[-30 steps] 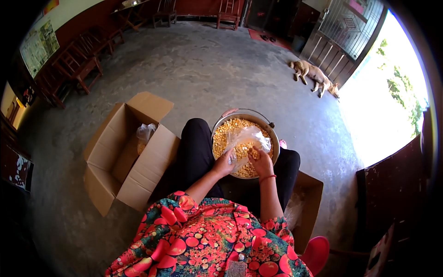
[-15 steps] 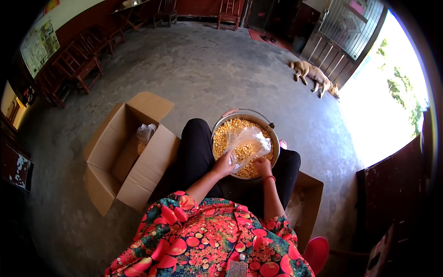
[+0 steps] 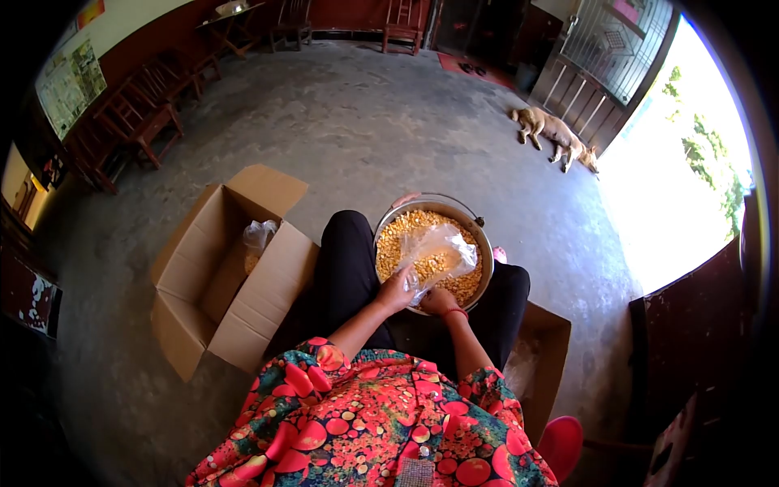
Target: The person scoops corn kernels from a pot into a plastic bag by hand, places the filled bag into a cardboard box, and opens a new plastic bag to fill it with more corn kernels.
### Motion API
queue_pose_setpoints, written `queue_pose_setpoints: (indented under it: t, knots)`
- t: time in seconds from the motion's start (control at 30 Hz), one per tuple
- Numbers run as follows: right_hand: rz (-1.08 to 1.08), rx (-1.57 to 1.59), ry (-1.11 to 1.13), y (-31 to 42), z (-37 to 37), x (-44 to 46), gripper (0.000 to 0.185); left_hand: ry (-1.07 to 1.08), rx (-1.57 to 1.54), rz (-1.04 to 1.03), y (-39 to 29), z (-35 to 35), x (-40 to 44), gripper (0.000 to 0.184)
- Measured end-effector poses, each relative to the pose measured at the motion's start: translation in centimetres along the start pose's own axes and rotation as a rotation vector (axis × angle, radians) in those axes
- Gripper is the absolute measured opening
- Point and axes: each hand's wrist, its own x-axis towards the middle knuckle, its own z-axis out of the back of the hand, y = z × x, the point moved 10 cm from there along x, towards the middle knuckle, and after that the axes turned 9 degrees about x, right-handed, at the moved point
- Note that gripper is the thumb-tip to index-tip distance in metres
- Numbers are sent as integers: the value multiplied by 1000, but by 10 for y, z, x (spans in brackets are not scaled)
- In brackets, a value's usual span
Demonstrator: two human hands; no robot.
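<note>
A metal bucket point(image 3: 489, 274) full of yellow corn kernels point(image 3: 399, 229) stands between my knees. Over the corn lies a clear plastic bag point(image 3: 454, 243), its mouth spread and kernels showing in or through it. My left hand point(image 3: 396, 290) is closed on the bag's near left edge. Close beside it, my right hand point(image 3: 439, 301) is at the bucket's near rim, just below the bag. Its fingers are curled, and what they hold, if anything, is hidden.
An open cardboard box point(image 3: 268, 284) on my left contains a small plastic bag point(image 3: 258, 235) of kernels. Another box point(image 3: 552, 349) with clear plastic stands at my right, by a red rounded object point(image 3: 560, 446). A dog point(image 3: 556, 134) lies near the open door point(image 3: 604, 65). Wooden chairs point(image 3: 142, 122) line the wall.
My right hand has moved left and slightly toward me, from over the corn to beside my left hand. My left hand keeps its hold on the bag.
</note>
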Motion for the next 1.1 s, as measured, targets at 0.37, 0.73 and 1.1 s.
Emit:
queue_pose_setpoints:
  t: [0.37,0.73,1.1]
  knots:
    - [-242,1006,-33,-27,32,-21,24,-5,32,-3,-2,2,-1,56]
    - [-205,1924,-58,-21,32,-32,17,18,27,34,3,-1,0,58]
    - [23,1549,-426,26,104,-33,33,69,42,108,-11,10,-4,60]
